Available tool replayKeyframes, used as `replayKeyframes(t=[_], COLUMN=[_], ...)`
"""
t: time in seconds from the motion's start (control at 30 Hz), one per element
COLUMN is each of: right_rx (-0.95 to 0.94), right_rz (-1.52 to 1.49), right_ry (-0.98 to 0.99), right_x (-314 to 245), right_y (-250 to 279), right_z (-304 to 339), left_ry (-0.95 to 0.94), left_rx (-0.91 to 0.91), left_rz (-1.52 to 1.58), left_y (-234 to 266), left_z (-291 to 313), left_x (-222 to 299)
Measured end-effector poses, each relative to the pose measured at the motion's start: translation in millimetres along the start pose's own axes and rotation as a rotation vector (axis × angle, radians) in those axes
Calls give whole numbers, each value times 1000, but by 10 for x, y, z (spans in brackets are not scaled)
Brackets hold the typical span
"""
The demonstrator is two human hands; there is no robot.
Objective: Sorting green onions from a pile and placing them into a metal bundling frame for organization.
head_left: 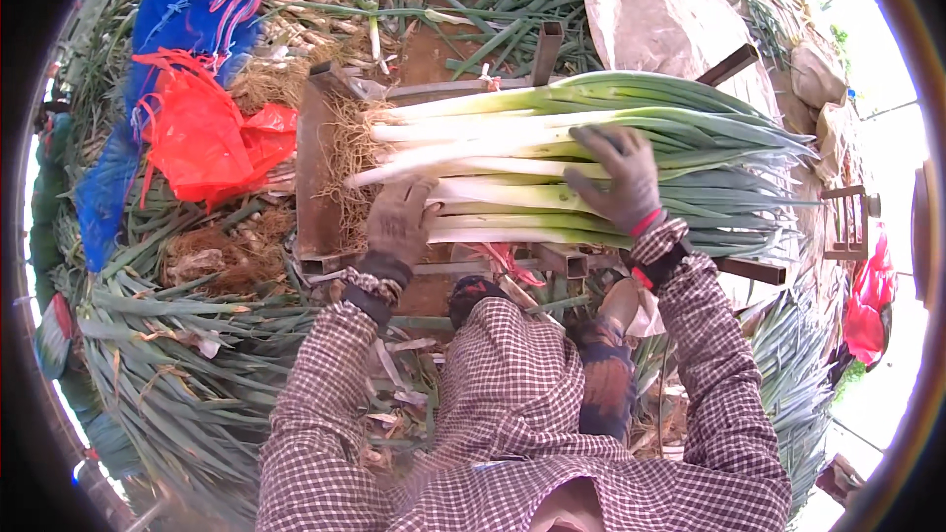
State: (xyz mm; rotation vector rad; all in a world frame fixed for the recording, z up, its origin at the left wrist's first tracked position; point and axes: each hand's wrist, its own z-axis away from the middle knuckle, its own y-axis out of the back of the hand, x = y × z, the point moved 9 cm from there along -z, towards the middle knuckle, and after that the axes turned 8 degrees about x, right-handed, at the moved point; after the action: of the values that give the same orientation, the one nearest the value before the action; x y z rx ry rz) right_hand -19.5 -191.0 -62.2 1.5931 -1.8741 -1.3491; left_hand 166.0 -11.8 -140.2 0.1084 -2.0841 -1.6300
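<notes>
Leeks [512, 158] lay across the metal frame [317, 212], long axis left-right, roots [351, 138] leftward. The left hand [399, 222] was nearer the roots, its closure not determinable; the right hand [623, 175], spread wide, lay over the leeks.

Bright daylight blows out the right side and nearly bleaches the green onion stalks [463, 128] (fisheye corners fall black).

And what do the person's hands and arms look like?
The left hand and right hand wear grey-brown fabric gloves, the right edged pinkish-red. Both sleeves are checked brown and white, with dark wrist bands, the right one part red.
</notes>
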Motion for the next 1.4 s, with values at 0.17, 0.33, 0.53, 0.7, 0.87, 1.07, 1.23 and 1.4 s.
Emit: replayKeyframes(t=[0.17, 0.33, 0.53, 0.7, 0.87, 1.07, 1.23, 1.4], right_rx=[-135, -97, -295, -341, 71, -113, -234, -218], right_rz=[203, 176, 63, 3, -60, 117, 319, 367], right_ry=[181, 270, 38, 88, -57, 135, 129, -116], right_x=[205, -128, 213, 60, 497, -81, 38, 514], right_y=[-345, -174, -297, -451, 156, 208, 145, 149], right_z=[-252, 68, 139, 47, -189, 172, 659, 490], left_ry=[-48, -14, -129, 57, 89, -266, -233, -175], left_rx=[214, 147, 146, 43, 142, 202, 210, 88], left_rz=[-178, -130, -175, -189, -205, 48, 52, -111], left_y=[174, 16, -42, -15, 20, -28, -123, -238], left_z=[-166, -135, -202, -218, -51, 300, 162, -141], left_x=[125, -219, -96, -410, -227, 467, 590, 476])
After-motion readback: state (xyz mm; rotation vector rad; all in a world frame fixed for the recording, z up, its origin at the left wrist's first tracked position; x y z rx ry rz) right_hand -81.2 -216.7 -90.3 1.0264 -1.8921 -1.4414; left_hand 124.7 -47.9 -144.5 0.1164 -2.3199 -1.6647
